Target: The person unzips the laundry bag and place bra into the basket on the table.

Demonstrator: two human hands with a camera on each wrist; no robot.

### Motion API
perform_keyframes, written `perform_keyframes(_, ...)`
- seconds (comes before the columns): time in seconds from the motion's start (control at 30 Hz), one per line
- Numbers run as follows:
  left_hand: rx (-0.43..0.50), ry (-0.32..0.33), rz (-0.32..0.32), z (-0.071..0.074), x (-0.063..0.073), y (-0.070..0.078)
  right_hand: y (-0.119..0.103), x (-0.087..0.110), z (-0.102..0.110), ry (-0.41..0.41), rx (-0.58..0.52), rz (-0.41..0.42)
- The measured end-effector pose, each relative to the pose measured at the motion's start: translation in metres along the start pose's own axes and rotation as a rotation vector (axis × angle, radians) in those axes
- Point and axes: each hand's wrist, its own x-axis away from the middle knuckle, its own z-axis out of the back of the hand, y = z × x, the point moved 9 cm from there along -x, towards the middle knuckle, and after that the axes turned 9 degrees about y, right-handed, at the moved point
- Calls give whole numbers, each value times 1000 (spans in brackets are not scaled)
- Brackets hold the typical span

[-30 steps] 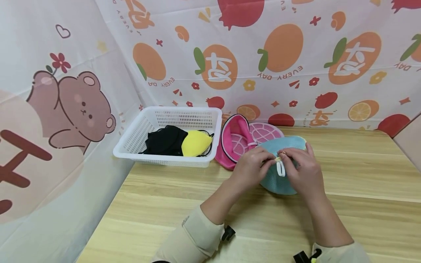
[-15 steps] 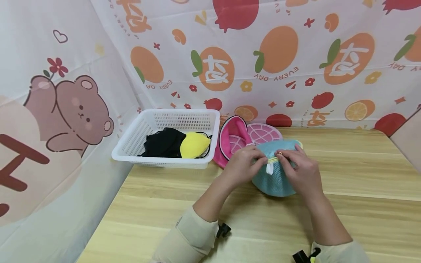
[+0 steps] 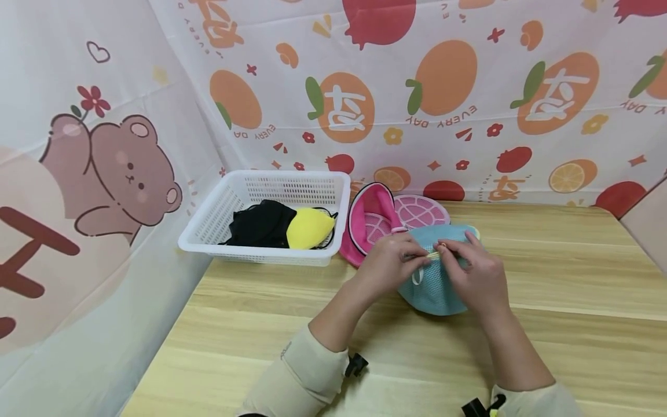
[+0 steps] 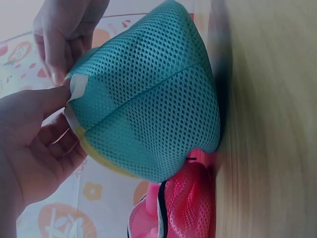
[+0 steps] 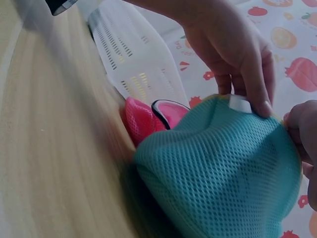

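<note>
A teal mesh laundry bag (image 3: 435,289) with yellow zipper edging stands on the table, its rounded body bulging in both wrist views. My left hand (image 3: 388,263) pinches the zipper edge beside a white fabric loop (image 4: 78,86). Close by, my right hand (image 3: 476,278) pinches the zipper at what looks like its pull; the fingers hide the pull itself. Only a short yellow stretch of zipper (image 3: 433,255) shows between the two hands. Whatever is inside the bag cannot be made out through the mesh.
Behind the teal bag lies a pink mesh bag (image 3: 356,246) with its black-trimmed mouth gaping and a round pink panel (image 3: 421,212). Left of it, a white plastic basket (image 3: 203,246) holds a black garment (image 3: 263,225) and a yellow bra cup (image 3: 311,229). A printed cloth hangs behind the table.
Both hands have shifted slightly left with the teal bag. The white loop has moved left, from between the hands to below the left fingers.
</note>
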Motion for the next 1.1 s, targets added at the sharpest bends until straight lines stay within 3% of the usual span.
perform_keyframes(0.27, 81, 5, 108, 12, 0, -19, 14, -8, 15, 65, -16, -92)
perform_keyframes(0.53, 50, 72, 142, 25, 0, -27, 7, -5, 12, 54, -44, -51)
perform_keyframes(0.67, 58, 56, 113, 24, 0, -19, -3, -1, 5, 41, -88, 3)
perform_keyframes(0.87, -8, 24, -21, 14, 0, 5, -15, 2, 1, 65, -115, 63)
perform_keyframes(1.1, 3, 49, -33, 18, -1, 2, -12, 1, 4, 93, -80, 47)
